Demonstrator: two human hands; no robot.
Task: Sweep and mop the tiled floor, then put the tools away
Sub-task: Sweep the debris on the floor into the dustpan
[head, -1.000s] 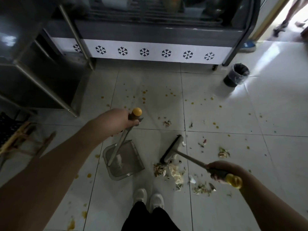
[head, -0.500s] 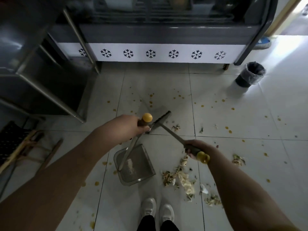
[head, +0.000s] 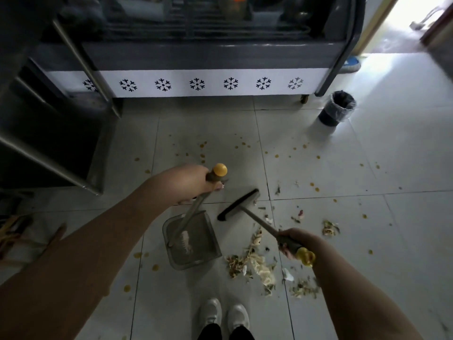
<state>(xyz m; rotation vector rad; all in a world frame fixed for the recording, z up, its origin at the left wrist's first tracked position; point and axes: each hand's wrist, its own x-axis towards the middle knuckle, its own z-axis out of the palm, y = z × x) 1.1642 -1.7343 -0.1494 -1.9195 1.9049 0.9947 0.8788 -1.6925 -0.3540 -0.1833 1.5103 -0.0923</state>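
Note:
My left hand (head: 186,182) grips the yellow-capped upright handle of a grey dustpan (head: 196,251), which rests on the pale tiled floor (head: 331,217) with a little debris inside. A short broom (head: 239,204) with a dark head is held by its yellow-tipped handle in my right hand (head: 294,244). The broom head sits on the floor just beyond the pan's right corner. A pile of food scraps (head: 257,263) lies to the right of the pan, with looser bits (head: 329,228) further right. Orange drops (head: 277,155) dot the tiles.
A chilled display cabinet (head: 208,83) with a snowflake strip stands ahead. A steel counter (head: 49,143) is at left. A lined black bin (head: 337,109) sits at the cabinet's right corner. Wooden sticks (head: 14,231) lie at far left. My white shoes (head: 223,315) are below.
The broom head swung up toward the dustpan handle half a second ago, then came back down to the floor right of the pan. My right hand moved back right. The dustpan stayed put.

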